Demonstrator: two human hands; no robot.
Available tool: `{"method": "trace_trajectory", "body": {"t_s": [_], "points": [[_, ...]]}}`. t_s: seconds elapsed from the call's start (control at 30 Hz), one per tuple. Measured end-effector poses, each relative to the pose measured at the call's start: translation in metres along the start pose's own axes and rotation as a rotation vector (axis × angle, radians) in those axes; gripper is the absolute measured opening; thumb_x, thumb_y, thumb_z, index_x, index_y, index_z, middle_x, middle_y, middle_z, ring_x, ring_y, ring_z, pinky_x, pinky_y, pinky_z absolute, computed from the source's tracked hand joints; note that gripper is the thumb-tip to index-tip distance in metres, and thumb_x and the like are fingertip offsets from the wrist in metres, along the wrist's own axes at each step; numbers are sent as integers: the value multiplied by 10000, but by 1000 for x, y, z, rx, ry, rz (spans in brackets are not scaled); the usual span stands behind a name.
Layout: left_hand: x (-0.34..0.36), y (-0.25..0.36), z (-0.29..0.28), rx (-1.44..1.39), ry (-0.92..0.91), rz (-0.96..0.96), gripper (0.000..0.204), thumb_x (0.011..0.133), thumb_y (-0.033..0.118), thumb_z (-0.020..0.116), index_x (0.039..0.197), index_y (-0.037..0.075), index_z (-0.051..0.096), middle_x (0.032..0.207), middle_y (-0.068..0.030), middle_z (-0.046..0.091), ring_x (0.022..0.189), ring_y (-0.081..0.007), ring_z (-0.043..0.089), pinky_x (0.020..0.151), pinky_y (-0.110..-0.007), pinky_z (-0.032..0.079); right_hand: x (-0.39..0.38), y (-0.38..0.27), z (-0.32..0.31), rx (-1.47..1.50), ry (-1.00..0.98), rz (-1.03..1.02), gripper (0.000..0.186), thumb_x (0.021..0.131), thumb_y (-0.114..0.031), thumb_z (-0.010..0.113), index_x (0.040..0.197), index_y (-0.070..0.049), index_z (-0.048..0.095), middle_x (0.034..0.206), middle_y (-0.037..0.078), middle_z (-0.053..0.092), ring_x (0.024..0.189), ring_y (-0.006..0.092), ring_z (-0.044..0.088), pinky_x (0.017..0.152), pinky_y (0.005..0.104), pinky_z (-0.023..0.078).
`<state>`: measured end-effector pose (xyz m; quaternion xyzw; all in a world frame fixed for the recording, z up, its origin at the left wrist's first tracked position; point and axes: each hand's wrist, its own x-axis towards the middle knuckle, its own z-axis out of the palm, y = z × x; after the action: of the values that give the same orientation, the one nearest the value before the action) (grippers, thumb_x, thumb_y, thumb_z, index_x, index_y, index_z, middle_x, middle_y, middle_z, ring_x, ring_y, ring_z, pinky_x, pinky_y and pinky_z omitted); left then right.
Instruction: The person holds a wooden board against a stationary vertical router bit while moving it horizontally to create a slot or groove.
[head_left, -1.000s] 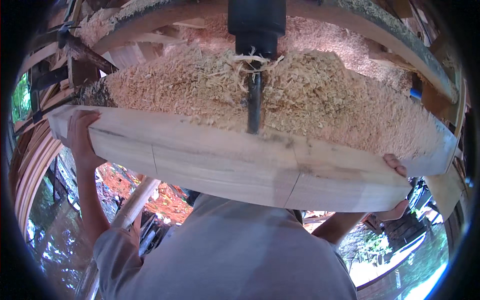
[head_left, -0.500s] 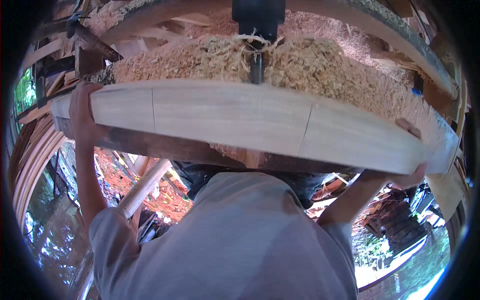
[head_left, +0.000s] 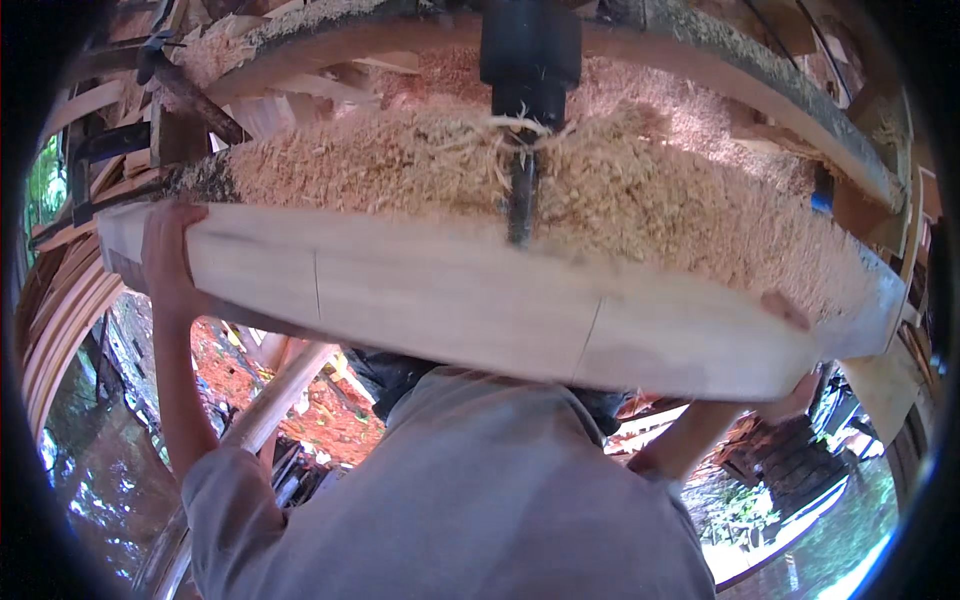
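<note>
A long pale wooden board (head_left: pixel 450 300) lies across in front of me, with two dark pencil-like lines across its face. Near its left end my left hand (head_left: pixel 170 255) is closed round it, fingers reaching up to the far edge. At the other end my right hand (head_left: pixel 788 402) grips the board, with fingertips showing over the far edge and the rest partly hidden below. A black machine chuck (head_left: pixel 530 70) holds a dark upright bit (head_left: pixel 522 195). The bit's lower end meets the board's far edge; I cannot tell whether they touch.
Sawdust and shavings (head_left: pixel 370 165) are heaped thickly behind the board. A curved wooden beam (head_left: pixel 770 95) crosses the back. Stacked strips (head_left: pixel 75 325) stand at left, near a metal clamp (head_left: pixel 110 145). A round pole (head_left: pixel 275 400) slants beside my left arm. Reddish debris covers the ground below.
The board has come nearer my body, its right end also shifting left. My right hand has moved with it. More of the sawdust behind the board now shows.
</note>
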<state>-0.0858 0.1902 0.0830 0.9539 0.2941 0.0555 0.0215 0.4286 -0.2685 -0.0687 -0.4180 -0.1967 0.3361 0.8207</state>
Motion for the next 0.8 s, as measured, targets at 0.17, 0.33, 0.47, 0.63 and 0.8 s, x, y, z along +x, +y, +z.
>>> {"method": "trace_trajectory", "body": {"t_s": [0.17, 0.33, 0.47, 0.63, 0.8], "points": [[2, -11, 4, 13, -34, 57, 570, 583, 296, 818, 1031, 27, 592, 1007, -177, 632, 955, -406, 616, 849, -469, 483, 24, 7, 31, -183, -130, -121, 607, 930, -489, 435, 1245, 1, 606, 1178, 259, 615, 1143, 382, 576, 993, 519, 455], [0, -5, -1, 28, -22, 28, 552, 621, 316, 809, 1034, 23, 591, 1014, -180, 657, 966, -388, 622, 845, -468, 486, 8, 4, 77, -312, 79, -145, 642, 941, -506, 388, 1248, 23, 582, 1146, 264, 612, 1106, 388, 567, 1017, 523, 433], [-10, -6, -3, -22, -58, 34, 526, 613, 222, 820, 1045, 33, 587, 1055, -189, 659, 1012, -377, 626, 895, -461, 481, -25, 5, 82, -208, 87, -232, 728, 917, -536, 317, 1181, 83, 594, 1046, 306, 611, 999, 413, 577, 977, 550, 436], [-5, -3, -4, 7, -89, 39, 543, 604, 230, 824, 1043, 14, 588, 1059, -195, 662, 1003, -382, 628, 888, -467, 486, -23, -4, 89, -221, 64, -177, 764, 923, -546, 307, 1242, 89, 587, 1063, 313, 613, 1028, 415, 578, 981, 550, 411], [-9, -11, 1, -7, -45, 23, 539, 623, 258, 807, 1056, 15, 599, 1053, -192, 663, 993, -386, 632, 880, -456, 491, -13, -3, 53, -309, -151, -94, 747, 926, -609, 323, 1353, -20, 493, 1274, 226, 559, 1256, 385, 462, 1105, 581, 375]]}}
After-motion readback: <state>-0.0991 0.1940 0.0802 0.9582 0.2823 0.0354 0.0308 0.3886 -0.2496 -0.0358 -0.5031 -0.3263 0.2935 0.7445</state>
